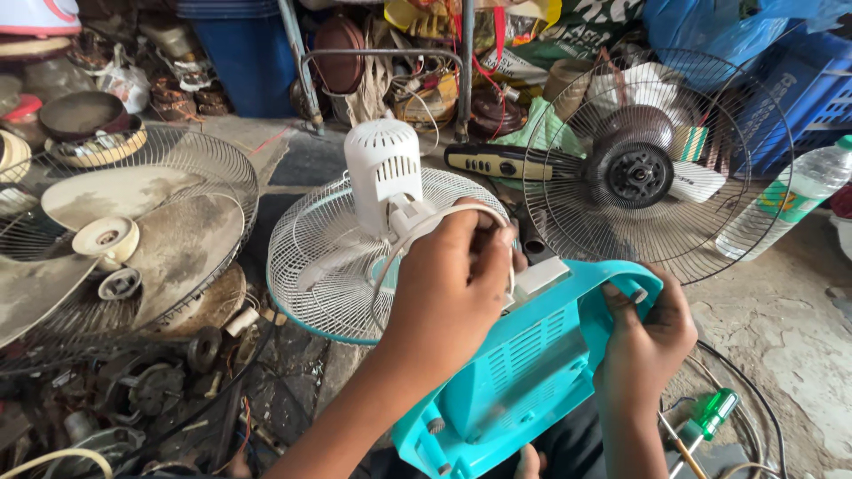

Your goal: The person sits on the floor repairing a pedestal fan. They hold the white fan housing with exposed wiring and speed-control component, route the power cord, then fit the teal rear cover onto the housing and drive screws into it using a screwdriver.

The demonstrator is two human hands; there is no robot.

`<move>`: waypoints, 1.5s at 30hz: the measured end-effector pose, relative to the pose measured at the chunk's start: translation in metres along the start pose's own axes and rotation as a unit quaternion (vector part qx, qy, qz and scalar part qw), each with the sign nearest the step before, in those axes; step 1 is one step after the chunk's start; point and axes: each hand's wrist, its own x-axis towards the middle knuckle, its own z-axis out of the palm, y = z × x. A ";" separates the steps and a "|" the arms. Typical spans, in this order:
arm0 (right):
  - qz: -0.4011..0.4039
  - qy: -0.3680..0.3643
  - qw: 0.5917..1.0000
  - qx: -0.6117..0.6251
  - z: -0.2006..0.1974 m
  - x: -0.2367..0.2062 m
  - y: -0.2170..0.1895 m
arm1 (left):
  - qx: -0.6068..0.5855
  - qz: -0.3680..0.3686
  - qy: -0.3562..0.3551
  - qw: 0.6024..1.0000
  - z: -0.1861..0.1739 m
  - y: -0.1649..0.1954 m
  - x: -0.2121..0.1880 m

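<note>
Head view: left hand (448, 288) clenched around white cord (417, 232), right hand (643, 341) gripping turquoise fan base (524, 372) by its rim. Probably light, stiff, brittle plastic; best held at edges.

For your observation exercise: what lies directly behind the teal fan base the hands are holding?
Behind the teal fan base lies a white fan guard with its white motor housing; the left hand covers the joint.

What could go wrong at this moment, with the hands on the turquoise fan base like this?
1. The left hand grips the white cable near the white motor housing; a hard pull might strain the cable.
2. The right hand holds only the edge of the turquoise base, so it could slip.
3. The green screwdriver lies close by and may get knocked.
</note>
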 end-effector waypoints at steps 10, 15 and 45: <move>-0.148 0.104 0.933 -0.312 0.022 -0.027 -0.011 | -0.102 -0.019 -0.041 0.994 0.001 -0.015 0.006; -0.174 0.015 0.944 -0.280 0.023 -0.065 -0.020 | -0.132 -0.027 -0.044 0.990 -0.002 -0.020 0.002; -0.187 -0.018 0.934 -0.305 0.136 -0.059 -0.064 | -0.191 0.009 -0.171 0.967 -0.065 -0.011 0.075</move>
